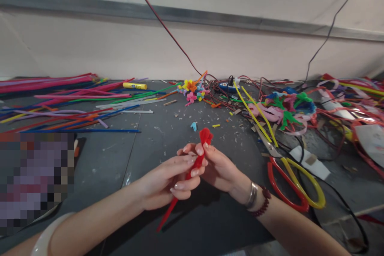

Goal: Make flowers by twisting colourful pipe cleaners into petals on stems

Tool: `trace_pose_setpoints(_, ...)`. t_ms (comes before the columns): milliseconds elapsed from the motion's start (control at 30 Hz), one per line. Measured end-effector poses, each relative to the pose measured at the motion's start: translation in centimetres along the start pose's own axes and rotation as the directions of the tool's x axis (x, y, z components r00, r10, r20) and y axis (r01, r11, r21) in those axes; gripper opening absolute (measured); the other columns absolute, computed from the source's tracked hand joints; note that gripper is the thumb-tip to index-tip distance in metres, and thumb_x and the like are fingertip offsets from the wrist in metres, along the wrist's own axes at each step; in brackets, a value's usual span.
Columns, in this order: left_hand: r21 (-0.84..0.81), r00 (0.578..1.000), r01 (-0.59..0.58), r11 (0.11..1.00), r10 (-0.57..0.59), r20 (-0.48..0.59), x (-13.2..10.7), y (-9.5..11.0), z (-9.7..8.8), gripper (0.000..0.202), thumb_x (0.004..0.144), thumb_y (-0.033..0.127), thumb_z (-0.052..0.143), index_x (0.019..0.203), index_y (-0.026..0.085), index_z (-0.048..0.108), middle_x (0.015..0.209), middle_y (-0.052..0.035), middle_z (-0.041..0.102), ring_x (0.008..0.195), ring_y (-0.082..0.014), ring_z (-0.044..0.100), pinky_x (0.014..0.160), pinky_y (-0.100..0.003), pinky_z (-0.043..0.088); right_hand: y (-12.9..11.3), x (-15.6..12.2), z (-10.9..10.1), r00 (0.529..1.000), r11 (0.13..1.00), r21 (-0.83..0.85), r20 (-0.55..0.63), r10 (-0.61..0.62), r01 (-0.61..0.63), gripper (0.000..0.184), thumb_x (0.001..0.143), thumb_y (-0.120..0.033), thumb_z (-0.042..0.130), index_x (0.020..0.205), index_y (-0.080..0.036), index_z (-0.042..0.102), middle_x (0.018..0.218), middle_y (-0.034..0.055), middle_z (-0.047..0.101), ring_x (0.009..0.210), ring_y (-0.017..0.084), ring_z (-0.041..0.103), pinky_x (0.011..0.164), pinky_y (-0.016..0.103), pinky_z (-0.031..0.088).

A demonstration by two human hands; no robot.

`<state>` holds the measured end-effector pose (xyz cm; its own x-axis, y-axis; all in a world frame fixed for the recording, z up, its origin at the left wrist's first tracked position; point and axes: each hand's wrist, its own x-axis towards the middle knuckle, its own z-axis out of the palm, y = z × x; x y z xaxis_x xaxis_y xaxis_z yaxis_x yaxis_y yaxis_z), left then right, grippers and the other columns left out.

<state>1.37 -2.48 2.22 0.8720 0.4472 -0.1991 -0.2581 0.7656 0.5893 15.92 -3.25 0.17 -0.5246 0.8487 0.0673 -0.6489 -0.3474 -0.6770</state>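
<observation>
Red pipe cleaner (171, 213) held up between both hands, over the near part of a grey work table (102, 168). Long axis runs on a slant: loose tail points down and toward the person's left, while the upper end, bunched into a folded tuft (205, 136), points up and away.

Left hand (165, 182): fingers curled closed round the stem, not fully clenched, nails showing. Likely the anchor, gripping low so the stem stays steady. Right hand (220, 170): partly closed, fingertips (205, 148) pinching near the base of the tuft, probably to keep the folds from springing loose. Wrists turned in, hands touching, so the work sits in a tight space between them.

Around the hands, the table is littered with shavings and scraps. Just ahead lies a small blue scrap (193, 126). Scissors with red and yellow loop handles (277, 194) lie near the right hand, blades aimed back toward the far clutter — within easy reach. Further out: a spread of long pipe cleaners (69, 100) on the left, a yellow glue stick (135, 86) beyond them, and a bunch of multicoloured pipe-cleaner flowers (192, 90) at the far centre, among tangled wires (222, 98).
</observation>
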Motion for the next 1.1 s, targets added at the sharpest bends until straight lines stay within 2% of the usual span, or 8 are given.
trace_pose_setpoints(233, 0.143, 0.990, -0.056, 0.988, 0.073, -0.119, 0.4, -0.4, 0.0, 0.019, 0.084, 0.030, 0.050, 0.077, 0.014, 0.058, 0.059, 0.0056, 0.035, 0.039, 0.0001, 0.018, 0.036, -0.014, 0.012, -0.3, 0.1, -0.1, 0.997, 0.998, -0.044, -0.070, 0.031, -0.035, 0.020, 0.078, -0.039, 0.056, 0.069, -0.022, 0.062, 0.095, 0.0004, 0.061, 0.091, 0.014, 0.056, 0.083, 0.028, 0.041)
trace_pose_setpoints(367, 0.441, 0.931, -0.124, 0.889, 0.258, -0.258, 0.4, -0.2, 0.1, 0.023, 0.082, 0.028, 0.050, 0.065, 0.013, 0.056, 0.051, 0.0064, 0.033, 0.039, -0.0026, 0.021, 0.037, -0.017, 0.018, -0.2, 0.4, -0.2, 0.992, 0.991, -0.130, -0.123, -0.012, -0.004, 0.018, 0.079, -0.035, 0.056, 0.078, -0.021, 0.067, 0.095, 0.0019, 0.063, 0.087, 0.013, 0.057, 0.077, 0.025, 0.044)
trace_pose_setpoints(467, 0.825, 0.814, -0.085, 0.558, 0.517, -0.266, 0.0, 0.7, 0.1, 0.024, 0.079, 0.026, 0.053, 0.059, 0.014, 0.057, 0.050, 0.0040, 0.040, 0.044, -0.0058, 0.032, 0.042, -0.020, 0.026, -0.1, 0.5, -0.3, 0.959, 0.958, -0.282, -0.258, -0.120, 0.044, 0.016, 0.076, -0.032, 0.060, 0.083, -0.022, 0.069, 0.084, 0.0022, 0.067, 0.076, 0.012, 0.059, 0.075, 0.026, 0.044)
trace_pose_setpoints(600, 0.988, 0.674, 0.053, -0.143, 0.735, 0.070, -0.5, 1.4, 0.2, 0.021, 0.080, 0.022, 0.051, 0.063, 0.015, 0.062, 0.055, 0.0015, 0.049, 0.051, -0.0087, 0.043, 0.050, -0.022, 0.033, -0.1, 0.6, 0.0, 0.878, 0.842, -0.531, -0.352, -0.325, 0.098, 0.009, 0.069, -0.027, 0.067, 0.075, -0.021, 0.071, 0.072, 0.0010, 0.068, 0.072, 0.014, 0.058, 0.075, 0.028, 0.043)
trace_pose_setpoints(700, 0.855, 0.657, 0.115, -0.506, 0.684, 0.316, -0.6, 0.9, -0.2, 0.020, 0.082, 0.017, 0.047, 0.071, 0.014, 0.063, 0.060, -0.0006, 0.056, 0.054, -0.0100, 0.049, 0.052, -0.022, 0.035, 0.0, 0.5, 0.2, 0.837, 0.741, -0.665, -0.348, -0.422, 0.097, 0.008, 0.070, -0.028, 0.066, 0.070, -0.021, 0.070, 0.069, 0.0013, 0.067, 0.071, 0.015, 0.058, 0.071, 0.028, 0.043)
trace_pose_setpoints(767, 0.780, 0.699, 0.168, -0.603, 0.631, 0.336, -0.5, 0.7, -0.6, 0.021, 0.084, 0.016, 0.043, 0.080, 0.014, 0.063, 0.067, -0.0025, 0.060, 0.058, -0.0118, 0.053, 0.054, -0.023, 0.037, 0.0, 0.5, 0.2, 0.824, 0.683, -0.725, -0.327, -0.463, 0.095, 0.011, 0.073, -0.028, 0.062, 0.070, -0.021, 0.070, 0.070, 0.0019, 0.065, 0.071, 0.015, 0.057, 0.070, 0.028, 0.043)
trace_pose_setpoints(900, 0.895, 0.784, 0.157, -0.419, 0.604, 0.145, -0.4, 1.3, -0.5, 0.024, 0.086, 0.022, 0.040, 0.084, 0.016, 0.063, 0.074, -0.0028, 0.061, 0.064, -0.0131, 0.054, 0.058, -0.024, 0.038, 0.0, 0.6, -0.2, 0.847, 0.642, -0.760, -0.276, -0.455, 0.098, 0.016, 0.078, -0.028, 0.056, 0.076, -0.021, 0.071, 0.076, 0.0030, 0.064, 0.077, 0.016, 0.056, 0.074, 0.029, 0.042)
trace_pose_setpoints(1100, 0.869, 0.866, 0.047, 0.492, 0.414, -0.281, -0.2, 2.9, 0.7, 0.031, 0.083, 0.032, 0.047, 0.060, 0.013, 0.054, 0.052, 0.0044, 0.039, 0.046, -0.0063, 0.031, 0.043, -0.019, 0.025, 0.2, 0.8, -0.3, 0.888, 0.860, -0.492, -0.322, -0.328, 0.139, 0.017, 0.079, -0.031, 0.056, 0.082, -0.022, 0.069, 0.087, 0.0026, 0.063, 0.084, 0.015, 0.054, 0.080, 0.028, 0.041)
